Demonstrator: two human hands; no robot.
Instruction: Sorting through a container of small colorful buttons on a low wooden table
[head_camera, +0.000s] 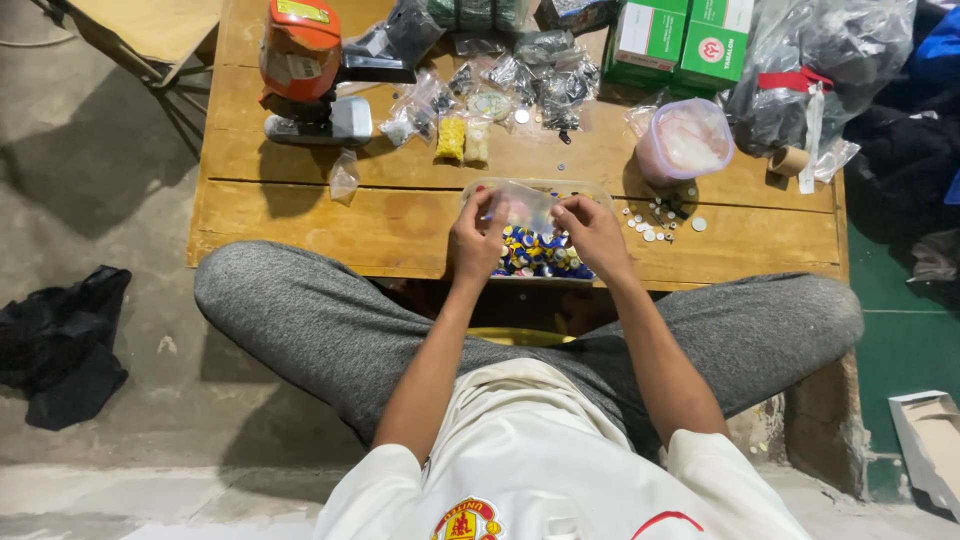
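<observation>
A person sits cross-legged at a low wooden table (300, 215), grey trouser knees spread to either side, and works over its near edge. Along the far side of the table lie a big grey plastic sack (820, 70) tied with a red band, two green cartons (680, 40), an orange and grey machine (305, 70) and a scatter of small filled packets (520, 85). Nearer, to the right, stands a pink tub (685, 140) wrapped in clear film, with loose small white discs (655, 220) just beside it. Directly before the person sits a shallow clear tray (592, 192) of small coloured pieces in blue, yellow and red. Both hands hang just over this tray: the left hand (473, 240) and the right hand (592, 232) each pinch one side of a small clear bag (520, 205), held stretched between them above the pieces. The fingers are closed on the bag's edges; whether anything is already inside it is too small to tell. As a judgement, the step in hand seems to be opening or readying the bag for packing pieces from the tray. The next move would call for keeping the mouth apart with one hand while the other is freed to pick up pieces.
</observation>
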